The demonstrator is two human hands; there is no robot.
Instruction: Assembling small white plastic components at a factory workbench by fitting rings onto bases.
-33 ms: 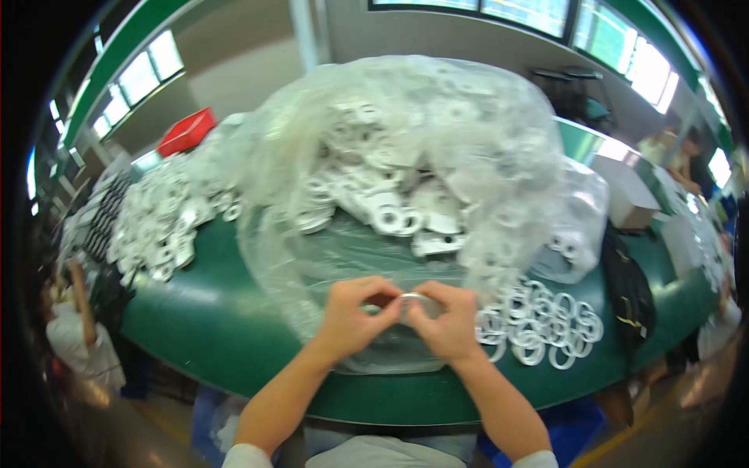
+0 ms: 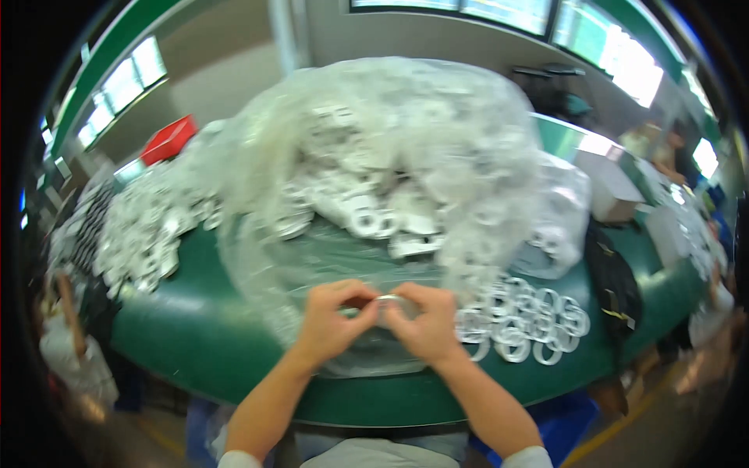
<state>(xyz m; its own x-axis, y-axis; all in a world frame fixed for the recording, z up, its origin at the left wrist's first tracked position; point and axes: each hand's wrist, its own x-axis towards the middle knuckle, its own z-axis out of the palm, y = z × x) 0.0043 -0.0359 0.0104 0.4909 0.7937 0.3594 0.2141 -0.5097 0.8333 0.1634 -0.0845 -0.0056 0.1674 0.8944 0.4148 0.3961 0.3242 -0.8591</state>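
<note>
- Looking down through the head view: finding the pale curved piece (image 2: 388,297) at six o'clock from the picture's centre, apparently hanging over the near film of the clear bag (image 2: 437,93).
- Clamping this piece with the left hand (image 2: 331,320) from eight o'clock, pinching between thumb and forefinger.
- Clamping it also with the right hand (image 2: 425,326) from four o'clock, setting the thumb against the near face and curling the forefinger behind.
- Being unable to tell the full outline, with fingers covering much of it; possibly gripping a ring.
- Calling, by judgement, for light and even pressure, probably risking a bend or a sudden spring-away under a hard squeeze.
- Best matching one thumb's push to the other's, working from the fingertips rather than the wrists, and leaving a little of the edge showing for checking by eye.
- Best working here above the film, well short of the loose rings (image 2: 521,324) at three o'clock on the green bench (image 2: 195,331), so risking less mixing after a slip.
- Best steering the knuckles away from the flat white parts (image 2: 363,214) at twelve o'clock, perhaps otherwise snagging the film.
</note>
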